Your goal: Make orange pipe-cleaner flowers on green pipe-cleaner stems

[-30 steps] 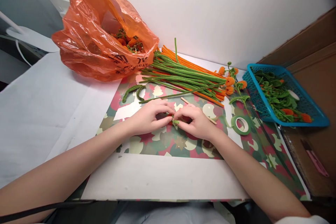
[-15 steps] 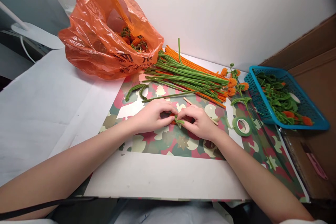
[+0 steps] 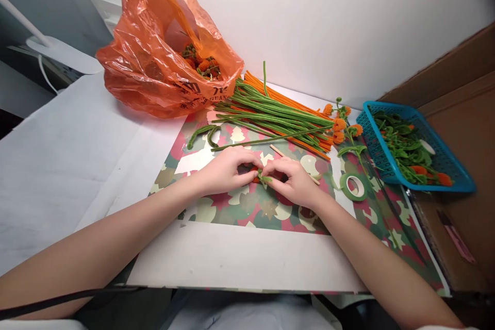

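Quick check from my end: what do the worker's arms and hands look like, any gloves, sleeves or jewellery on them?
Both arms are bare from the frame edge to the fingers. The left hand and right hand wear no gloves, and no rings, watch or bracelets show. A sliver of white fabric shows at the bottom right corner by the right arm, perhaps a sleeve edge. A thin black cable runs beside the left forearm.

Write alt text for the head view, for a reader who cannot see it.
Two bare hands meet over a patterned mat, the left hand and right hand pinching a small green and orange pipe-cleaner piece between them. Behind lie a bundle of pipe cleaners, an orange bag, a tape roll and a blue basket.
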The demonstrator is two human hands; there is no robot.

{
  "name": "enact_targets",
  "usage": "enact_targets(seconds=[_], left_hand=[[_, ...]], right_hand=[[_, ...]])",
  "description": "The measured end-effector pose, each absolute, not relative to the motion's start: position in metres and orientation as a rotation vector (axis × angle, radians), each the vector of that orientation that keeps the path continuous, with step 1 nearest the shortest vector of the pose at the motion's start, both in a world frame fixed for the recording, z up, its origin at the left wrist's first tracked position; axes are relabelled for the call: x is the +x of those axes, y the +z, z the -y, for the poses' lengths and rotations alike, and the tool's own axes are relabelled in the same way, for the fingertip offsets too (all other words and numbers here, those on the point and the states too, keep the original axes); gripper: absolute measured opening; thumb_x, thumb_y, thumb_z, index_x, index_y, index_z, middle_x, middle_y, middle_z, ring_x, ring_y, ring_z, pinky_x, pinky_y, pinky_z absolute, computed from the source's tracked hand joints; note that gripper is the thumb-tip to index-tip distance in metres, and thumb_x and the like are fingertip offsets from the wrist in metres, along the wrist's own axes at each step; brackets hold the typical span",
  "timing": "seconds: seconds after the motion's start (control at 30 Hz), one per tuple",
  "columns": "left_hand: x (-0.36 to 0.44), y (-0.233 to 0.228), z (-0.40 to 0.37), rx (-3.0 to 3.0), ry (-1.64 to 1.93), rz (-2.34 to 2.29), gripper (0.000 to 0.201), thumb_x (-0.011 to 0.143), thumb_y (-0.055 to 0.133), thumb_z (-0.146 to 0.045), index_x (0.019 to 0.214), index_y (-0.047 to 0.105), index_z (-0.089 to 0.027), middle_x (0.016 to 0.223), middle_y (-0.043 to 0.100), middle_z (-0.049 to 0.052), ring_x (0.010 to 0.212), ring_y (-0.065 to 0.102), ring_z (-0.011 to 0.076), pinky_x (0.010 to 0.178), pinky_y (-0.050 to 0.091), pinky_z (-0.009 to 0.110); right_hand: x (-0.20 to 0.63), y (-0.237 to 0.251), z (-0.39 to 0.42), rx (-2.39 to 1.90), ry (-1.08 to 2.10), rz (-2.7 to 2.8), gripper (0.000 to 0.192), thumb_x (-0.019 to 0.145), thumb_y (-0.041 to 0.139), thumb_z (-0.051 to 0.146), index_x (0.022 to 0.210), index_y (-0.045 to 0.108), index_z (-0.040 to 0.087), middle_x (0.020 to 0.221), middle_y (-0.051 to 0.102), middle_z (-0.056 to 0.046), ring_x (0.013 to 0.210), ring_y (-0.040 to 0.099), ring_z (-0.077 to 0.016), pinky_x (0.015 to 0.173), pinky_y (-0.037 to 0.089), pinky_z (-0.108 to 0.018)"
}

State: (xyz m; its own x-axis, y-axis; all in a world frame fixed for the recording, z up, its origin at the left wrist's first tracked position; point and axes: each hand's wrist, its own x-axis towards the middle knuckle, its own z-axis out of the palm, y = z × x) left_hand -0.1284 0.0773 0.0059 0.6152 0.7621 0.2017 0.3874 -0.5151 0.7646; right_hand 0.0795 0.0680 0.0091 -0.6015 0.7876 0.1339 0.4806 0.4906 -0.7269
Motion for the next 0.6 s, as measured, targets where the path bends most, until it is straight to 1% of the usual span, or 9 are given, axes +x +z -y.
enact_targets(seconds=[0.07,0.13,0.17,0.27,0.4,0.53,0.6], left_hand=[[-0.128,0.004,-0.077,2.133,0.714,-0.936,0.016,0.084,0.054,-0.019,0.09,0.068,-0.02,0.085,0.071,0.001,0.078,0.062,0.0163,0.074,0.046,0.027],[-0.129,0.002,-0.076,2.094,0.731,-0.978,0.018,0.084,0.053,-0.019,0.096,0.067,-0.02,0.089,0.071,0.002,0.078,0.061,0.0156,0.072,0.046,0.026],[-0.13,0.001,-0.075,2.069,0.738,-0.994,0.02,0.084,0.053,-0.019,0.1,0.066,-0.019,0.092,0.07,0.002,0.078,0.061,0.0152,0.071,0.047,0.025],[-0.133,0.001,-0.072,2.035,0.761,-1.007,0.024,0.084,0.053,-0.018,0.105,0.063,-0.018,0.097,0.068,0.004,0.076,0.059,0.014,0.068,0.046,0.024],[-0.136,0.003,-0.068,2.122,0.833,-0.923,0.025,0.077,0.06,-0.016,0.101,0.056,-0.017,0.096,0.06,0.004,0.078,0.054,0.015,0.07,0.045,0.025],[-0.134,0.003,-0.065,2.215,0.852,-0.908,0.03,0.074,0.072,-0.031,0.093,0.052,-0.018,0.091,0.056,0.004,0.08,0.052,0.0177,0.07,0.044,0.028],[-0.132,0.002,-0.065,2.239,0.858,-0.932,0.028,0.077,0.07,-0.036,0.09,0.052,-0.018,0.087,0.055,0.004,0.08,0.052,0.0186,0.072,0.044,0.029]], right_hand=[[0.078,0.009,-0.064,-1.105,0.958,2.218,0.005,0.084,0.06,0.022,0.087,0.063,0.02,0.072,0.065,0.0,0.06,0.054,-0.0126,0.06,0.044,-0.025],[0.077,0.009,-0.06,-1.161,0.97,2.145,0.01,0.084,0.062,0.023,0.093,0.062,0.02,0.071,0.065,0.001,0.059,0.054,-0.0126,0.058,0.044,-0.025],[0.077,0.009,-0.057,-1.185,0.955,2.119,0.009,0.084,0.062,0.022,0.093,0.062,0.02,0.071,0.065,0.001,0.059,0.055,-0.0126,0.058,0.044,-0.025],[0.074,0.01,-0.051,-1.234,0.871,2.088,0.004,0.083,0.061,0.017,0.082,0.063,0.02,0.069,0.066,0.001,0.057,0.054,-0.0117,0.057,0.043,-0.024],[0.069,0.009,-0.048,-1.266,0.764,2.092,0.011,0.083,0.063,0.019,0.071,0.062,0.02,0.062,0.062,0.003,0.053,0.05,-0.0109,0.059,0.041,-0.025],[0.063,0.006,-0.048,-1.3,0.581,2.121,0.02,0.081,0.065,0.022,0.063,0.057,0.019,0.052,0.054,0.005,0.05,0.047,-0.0105,0.067,0.039,-0.028],[0.061,0.004,-0.048,-1.315,0.533,2.137,0.021,0.081,0.064,0.022,0.062,0.054,0.019,0.05,0.052,0.006,0.049,0.045,-0.0104,0.07,0.037,-0.029]])
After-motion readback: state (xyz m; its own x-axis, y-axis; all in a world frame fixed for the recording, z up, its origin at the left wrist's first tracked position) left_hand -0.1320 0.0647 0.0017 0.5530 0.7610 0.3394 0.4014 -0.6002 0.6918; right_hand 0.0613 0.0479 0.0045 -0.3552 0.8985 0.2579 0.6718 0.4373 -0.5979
